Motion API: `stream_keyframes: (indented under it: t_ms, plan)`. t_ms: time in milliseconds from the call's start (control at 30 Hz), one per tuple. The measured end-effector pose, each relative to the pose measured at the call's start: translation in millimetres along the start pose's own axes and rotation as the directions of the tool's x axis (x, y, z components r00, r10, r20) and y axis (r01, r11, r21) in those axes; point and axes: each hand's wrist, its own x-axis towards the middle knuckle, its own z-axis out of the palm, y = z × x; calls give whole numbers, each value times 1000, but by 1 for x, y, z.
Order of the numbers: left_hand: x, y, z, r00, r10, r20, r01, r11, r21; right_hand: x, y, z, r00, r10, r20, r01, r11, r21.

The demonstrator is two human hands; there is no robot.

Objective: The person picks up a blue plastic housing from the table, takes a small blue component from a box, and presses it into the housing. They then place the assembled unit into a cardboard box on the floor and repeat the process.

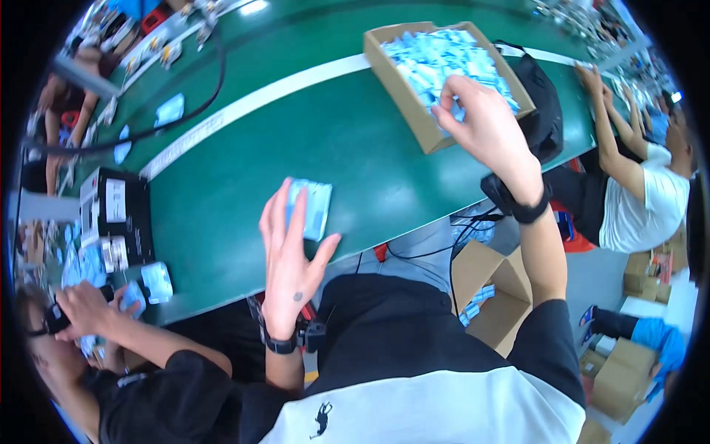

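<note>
My left hand [287, 259] is over the green table with its fingers stretched out and thumb spread. Its fingertips lie along the left edge of a light blue packet [318, 210], which rests flat on the tabletop. My right hand [488, 126] hangs over the near side of an open cardboard box [408, 111] heaped with small blue and white sachets [429, 63]. Thumb and forefinger there are curled toward each other. Whether a sachet is between them I cannot make out against the blue behind.
A black bag [540, 103] sits against the box's right side. At left stands a black and white box [122, 214], with blue packets [157, 283] near a co-worker's hands [89, 307]. An open carton [492, 311] is below the table edge. A dark cable [211, 96] crosses the upper left.
</note>
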Motion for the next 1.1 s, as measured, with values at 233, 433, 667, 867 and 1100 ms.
stream_keyframes:
  t_ms: [233, 433, 667, 867, 1100]
  plan:
    - [11, -3, -2, 998, 32, 62, -24, 992, -124, -46, -68, 42, 964, -180, 198, 119, 951, 285]
    - [18, -7, -4, 984, 178, 14, -176, 979, -99, -50, -66, 62, 961, -213, 177, 168, 957, 238]
    - [22, -19, 8, 955, 123, -269, -92, 988, 127, -17, -81, 63, 958, -281, 57, 235, 884, 404]
    - [31, -29, -2, 968, 129, -213, -78, 969, 232, 14, -100, 88, 920, -391, -42, 381, 861, 335]
    - [38, -33, -5, 975, 120, -187, -88, 982, 167, 9, -103, 114, 901, -434, 17, 405, 853, 330]
